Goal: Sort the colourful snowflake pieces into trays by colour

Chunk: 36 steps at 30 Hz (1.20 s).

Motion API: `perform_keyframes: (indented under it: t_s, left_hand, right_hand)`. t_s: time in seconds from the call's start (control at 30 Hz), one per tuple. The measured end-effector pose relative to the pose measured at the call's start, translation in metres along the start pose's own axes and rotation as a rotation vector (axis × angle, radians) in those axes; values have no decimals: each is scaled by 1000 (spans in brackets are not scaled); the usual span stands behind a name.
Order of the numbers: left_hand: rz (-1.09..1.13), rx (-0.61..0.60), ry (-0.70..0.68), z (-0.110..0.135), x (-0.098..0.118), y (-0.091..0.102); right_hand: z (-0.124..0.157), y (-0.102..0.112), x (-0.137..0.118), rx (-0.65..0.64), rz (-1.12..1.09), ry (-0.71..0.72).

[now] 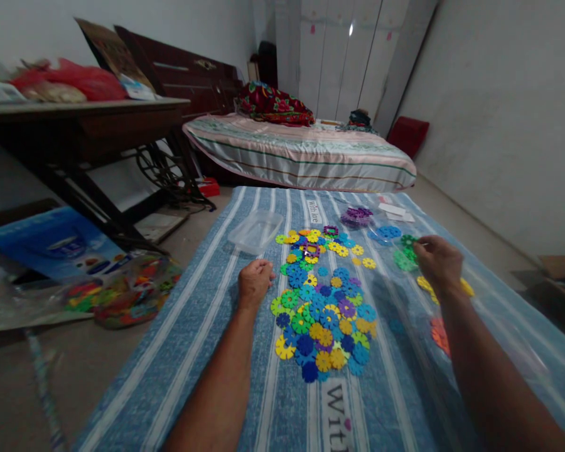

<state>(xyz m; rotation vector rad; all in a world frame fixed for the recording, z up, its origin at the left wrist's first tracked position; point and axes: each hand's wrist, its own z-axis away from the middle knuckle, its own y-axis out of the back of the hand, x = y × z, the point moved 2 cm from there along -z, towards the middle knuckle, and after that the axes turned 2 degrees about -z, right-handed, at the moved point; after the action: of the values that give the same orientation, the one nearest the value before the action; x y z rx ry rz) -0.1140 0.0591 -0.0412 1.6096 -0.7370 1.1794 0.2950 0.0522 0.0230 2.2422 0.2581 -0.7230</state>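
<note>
My right hand (pixel 439 262) is at the right side of the table, fingertips pinched on a green flower-shaped plastic disc (pixel 407 240). Just below it lies a small heap of green discs (pixel 405 259). My left hand (pixel 255 284) rests at the left edge of a big mixed pile of blue, yellow, green and purple discs (pixel 320 314). Its fingers are curled together, and whatever they may hold is hidden. Yellow discs (pixel 424 287) and orange-red discs (pixel 439 336) lie partly behind my right hand and forearm.
A clear plastic tray (pixel 257 231) stands at the back left of the striped tablecloth (pixel 207 301). Sorted purple pieces (pixel 356 216) and blue discs (pixel 385 235) lie at the back right, near white cards (pixel 395 211). Left of the table is a sewing-machine stand (pixel 169 166); behind is a bed (pixel 301 154).
</note>
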Motion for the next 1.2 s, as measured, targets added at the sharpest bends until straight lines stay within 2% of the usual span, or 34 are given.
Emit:
perform_keyframes:
  t_s: [0.07, 0.17, 0.33, 0.5, 0.7, 0.87, 1.0, 1.2]
  left_hand:
    - [-15, -11, -1, -2, -5, -1]
    - [-44, -44, -21, -2, -12, -6]
    - [-88, -65, -40, -4, -18, -9]
    - [-102, -70, -49, -3, -18, -9]
    - [-93, -72, -57, -1, -17, -8]
    - [-118, -62, -29, -2, -17, -9]
    - [-70, -69, -31, -1, -16, -9]
    - [-52, -52, -22, -1, -14, -10]
  right_hand:
    - [-5, 6, 10, 70, 157, -37]
    - [19, -2, 1, -31, 114, -19]
    - [92, -38, -50, -382, -141, 219]
    - [129, -63, -102, -543, -234, 474]
    - [141, -88, -140, -665, -200, 589]
    - [145, -105, -157, -786, -92, 567]
    - [145, -107, -159, -854, -19, 566]
    - [148, -95, -144, -817, -2, 555]
